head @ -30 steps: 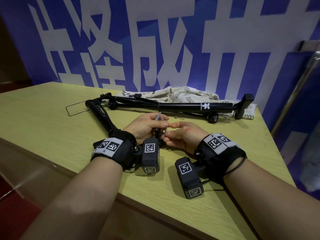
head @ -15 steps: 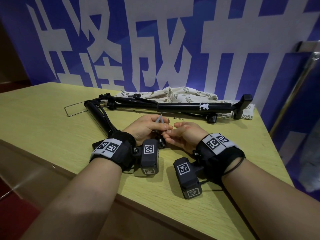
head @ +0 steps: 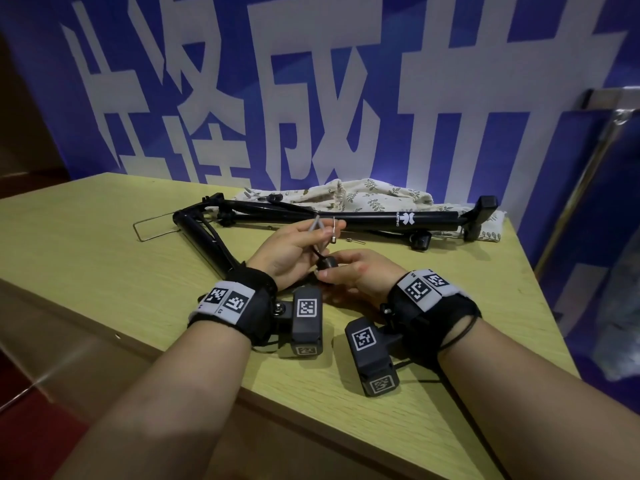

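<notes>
Step in hand, as judged: fitting an adapter. Above mid-table, nearer the pale wooden table's [head: 104, 258] far edge, the left hand [head: 294, 251] pinches a slim grey plastic nozzle [head: 316, 224] and a thin metal needle [head: 334, 230]. The right hand [head: 360, 275] grips the black round hose head [head: 327, 263]. The next move calls for aligning one tip with the head.

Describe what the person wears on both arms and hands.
The left hand and right hand are bare, forearms unsleeved. Each wrist wears a black wrap crossed by a white strip with square black-and-white code markers. A black boxy module with similar markers is fixed to each wrap. A thin black cord loops the right wrist.
</notes>
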### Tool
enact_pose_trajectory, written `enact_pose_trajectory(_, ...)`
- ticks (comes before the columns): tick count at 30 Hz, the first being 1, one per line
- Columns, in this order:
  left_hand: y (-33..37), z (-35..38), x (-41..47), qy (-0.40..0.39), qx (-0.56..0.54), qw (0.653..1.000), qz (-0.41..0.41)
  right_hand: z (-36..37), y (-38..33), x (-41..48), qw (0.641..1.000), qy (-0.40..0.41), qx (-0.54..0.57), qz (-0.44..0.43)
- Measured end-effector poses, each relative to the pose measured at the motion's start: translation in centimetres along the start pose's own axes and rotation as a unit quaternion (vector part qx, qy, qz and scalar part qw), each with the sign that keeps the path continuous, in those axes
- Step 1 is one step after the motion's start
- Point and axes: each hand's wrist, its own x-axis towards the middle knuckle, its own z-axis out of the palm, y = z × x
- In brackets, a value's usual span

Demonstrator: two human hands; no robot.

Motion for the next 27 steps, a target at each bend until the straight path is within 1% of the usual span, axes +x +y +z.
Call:
enact_pose_trajectory(2,0.7,0.7,-0.3,0.002,0.013,1.000,0.008,0.2,-0.3,-0.4,0.999,-0.001,0.040,-0.009)
enact_pose_trajectory(4,1.7,1.3,-0.9,-0.004,0.041,0.999,0.020,-0.2,-0.8,-0.9,0.998,0.036,0.037,-0.027)
enact_pose_trajectory(6,2.8,1.3,-1.6,0.010,0.063,0.998,0.016,-1.0,-1.2,-1.2,0.995,0.086,0.021,-0.044)
enact_pose_trajectory(8,4.4,1.2,-2.6,0.030,0.118,0.992,0.020,-1.8,-1.9,-1.4,0.990,0.123,0.031,-0.060)
enact_pose_trajectory(9,5.1,1.2,-3.1,0.036,0.173,0.984,0.026,-2.2,-2.2,-1.5,0.987,0.140,0.044,-0.064)
enact_pose_trajectory(10,5.8,1.3,-3.6,0.041,0.249,0.967,0.036,-2.5,-2.5,-1.7,0.984,0.156,0.063,-0.067)
enact_pose_trajectory(11,6.3,1.5,-4.1,0.045,0.328,0.943,0.044,-2.7,-2.7,-2.1,0.980,0.166,0.084,-0.067)
enact_pose_trajectory(13,7.3,1.9,-4.9,0.041,0.466,0.883,0.030,-3.0,-3.4,-3.2,0.975,0.175,0.118,-0.069)
enact_pose_trajectory(14,7.5,2.2,-5.1,0.025,0.512,0.859,0.007,-3.2,-3.8,-3.8,0.972,0.181,0.131,-0.076)
enact_pose_trajectory(16,7.5,2.8,-5.4,-0.011,0.567,0.823,-0.040,-3.6,-4.9,-5.4,0.963,0.188,0.164,-0.103)
enact_pose_trajectory(19,7.4,4.5,-6.1,-0.043,0.616,0.783,-0.074,-4.3,-6.7,-8.3,0.944,0.215,0.202,-0.151)
enact_pose_trajectory(20,7.3,5.2,-6.3,-0.046,0.618,0.781,-0.070,-4.6,-7.3,-9.3,0.938,0.226,0.203,-0.165)
enact_pose_trajectory(22,7.4,6.6,-6.6,-0.044,0.610,0.789,-0.053,-5.2,-8.1,-11.2,0.930,0.245,0.201,-0.185)
enact_pose_trajectory(24,7.4,7.7,-6.6,-0.041,0.622,0.781,-0.039,-5.7,-8.7,-12.5,0.920,0.261,0.209,-0.203)
enact_pose_trajectory(27,7.6,10.0,-6.9,-0.063,0.630,0.774,-0.010,-6.3,-9.8,-14.5,0.901,0.285,0.227,-0.236)
